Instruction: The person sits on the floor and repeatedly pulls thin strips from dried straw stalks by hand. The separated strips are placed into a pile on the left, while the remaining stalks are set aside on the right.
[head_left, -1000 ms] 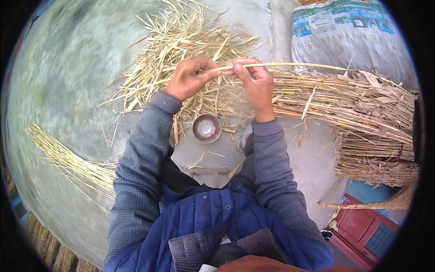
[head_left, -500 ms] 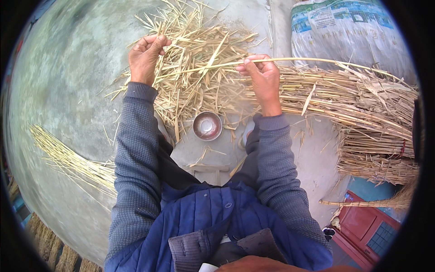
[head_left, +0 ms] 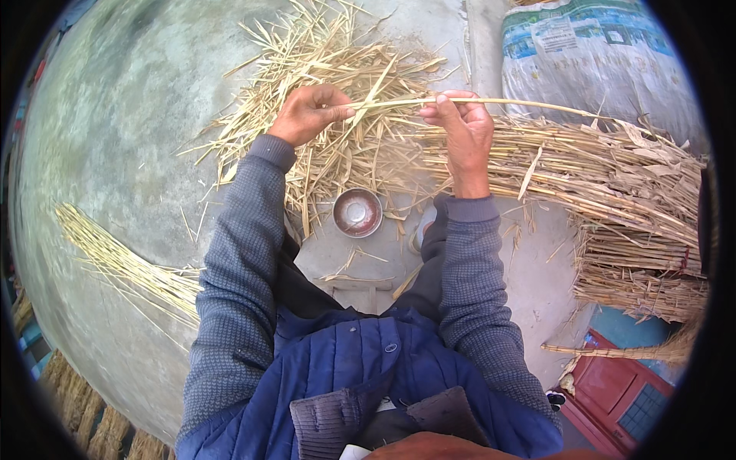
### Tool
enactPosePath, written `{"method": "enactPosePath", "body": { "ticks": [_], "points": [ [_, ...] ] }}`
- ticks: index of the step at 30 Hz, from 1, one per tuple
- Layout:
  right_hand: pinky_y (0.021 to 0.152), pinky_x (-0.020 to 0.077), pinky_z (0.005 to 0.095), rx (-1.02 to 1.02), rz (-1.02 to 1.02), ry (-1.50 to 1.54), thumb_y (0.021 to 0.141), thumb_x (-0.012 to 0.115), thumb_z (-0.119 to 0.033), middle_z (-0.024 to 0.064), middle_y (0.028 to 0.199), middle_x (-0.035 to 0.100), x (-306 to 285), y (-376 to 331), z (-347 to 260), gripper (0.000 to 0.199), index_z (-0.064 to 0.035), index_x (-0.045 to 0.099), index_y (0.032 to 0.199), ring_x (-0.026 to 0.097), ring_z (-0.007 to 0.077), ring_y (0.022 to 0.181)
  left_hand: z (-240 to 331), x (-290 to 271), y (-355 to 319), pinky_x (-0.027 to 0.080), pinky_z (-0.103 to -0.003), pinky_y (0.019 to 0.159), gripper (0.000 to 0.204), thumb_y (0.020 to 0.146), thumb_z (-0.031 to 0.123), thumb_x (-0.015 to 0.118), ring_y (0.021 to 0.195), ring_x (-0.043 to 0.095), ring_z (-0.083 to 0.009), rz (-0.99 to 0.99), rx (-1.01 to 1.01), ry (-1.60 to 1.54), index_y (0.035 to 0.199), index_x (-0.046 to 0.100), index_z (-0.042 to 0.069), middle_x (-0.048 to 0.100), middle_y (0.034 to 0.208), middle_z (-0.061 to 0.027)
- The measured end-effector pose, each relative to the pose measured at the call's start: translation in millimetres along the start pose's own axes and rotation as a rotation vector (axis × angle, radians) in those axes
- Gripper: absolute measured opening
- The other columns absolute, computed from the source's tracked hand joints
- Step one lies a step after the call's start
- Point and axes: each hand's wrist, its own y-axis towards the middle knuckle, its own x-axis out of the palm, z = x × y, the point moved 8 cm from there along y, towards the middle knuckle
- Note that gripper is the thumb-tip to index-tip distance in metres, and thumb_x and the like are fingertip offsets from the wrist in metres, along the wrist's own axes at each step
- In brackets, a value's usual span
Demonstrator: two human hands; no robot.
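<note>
From the head camera, the left hand (head_left: 310, 113) and right hand (head_left: 460, 126) are both closed in a pinch on one long stalk (head_left: 399, 100), held level between them above a loose straw heap (head_left: 337, 84) on a pale concrete floor (head_left: 115, 138). A thick sheaf (head_left: 613, 184) runs off to the right (its far end bends with the lens), with a printed sack (head_left: 598, 61) behind it. A small metal bowl (head_left: 357, 212) stands below the hands, a thinner bundle (head_left: 115, 261) lies at left, and a red box (head_left: 621, 399) shows at lower right.
</note>
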Motion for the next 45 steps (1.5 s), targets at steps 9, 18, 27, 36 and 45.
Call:
{"method": "enactPosePath", "body": {
  "ticks": [9,18,27,36,45],
  "points": [
    [0.07,0.0596,0.0282,-0.049,-0.051,-0.007,0.097,0.064,-0.008,0.0141,0.091,0.07,4.4,-2.5,-9.4,0.013,0.001,0.057,0.103,0.071,0.0172,0.079,-14.1,4.2,-0.1,0.054,-0.026,0.081,0.021,0.09,0.017,0.076,0.088,0.069,-0.0127,-0.037,-0.091,-0.396,0.099,0.069,-0.001,0.075,0.093,-0.0078],
    [0.072,0.0599,0.029,-0.096,-0.076,-0.059,0.097,0.064,-0.01,0.0129,0.089,0.069,-11.0,-6.6,-25.2,0.014,0.0013,0.057,0.103,0.071,0.0177,0.079,-33.6,-47.0,2.4,0.054,-0.03,0.075,0.019,0.089,0.018,0.077,0.078,0.068,-0.0142,0.239,-0.008,-0.523,0.093,0.068,0.002,0.074,0.084,-0.0045],
    [0.068,0.0603,0.0283,-0.027,0.038,0.007,0.097,0.068,-0.017,0.0126,0.087,0.07,-15.6,-0.1,-15.1,0.021,0.0008,0.059,0.102,0.071,0.0169,0.076,17.4,-13.3,-11.7,0.049,-0.041,0.091,0.036,0.082,0.034,0.08,0.102,0.064,-0.0273,0.226,0.319,0.253,0.103,0.074,0.005,0.071,0.105,-0.0121],
    [0.065,0.0598,0.0273,-0.013,0.106,-0.01,0.096,0.07,-0.022,0.0137,0.085,0.07,-19.4,2.3,-11.4,0.027,0.0026,0.06,0.102,0.071,0.0174,0.072,-9.1,-35.2,-4.7,0.053,-0.032,0.089,0.018,0.089,0.019,0.077,0.082,0.07,-0.0147,0.419,0.034,-0.611,0.097,0.07,0.004,0.075,0.093,-0.007],
    [0.063,0.0595,0.0269,-0.011,0.114,0.027,0.096,0.07,-0.022,0.0148,0.085,0.071,-11.2,0.9,-6.7,0.027,0.0033,0.06,0.101,0.071,0.0173,0.071,20.5,-16.0,-8.9,0.049,-0.037,0.096,0.033,0.08,0.021,0.083,0.109,0.063,-0.0229,0.333,0.419,0.328,0.109,0.073,0.008,0.07,0.111,-0.0078]
  ]
}}
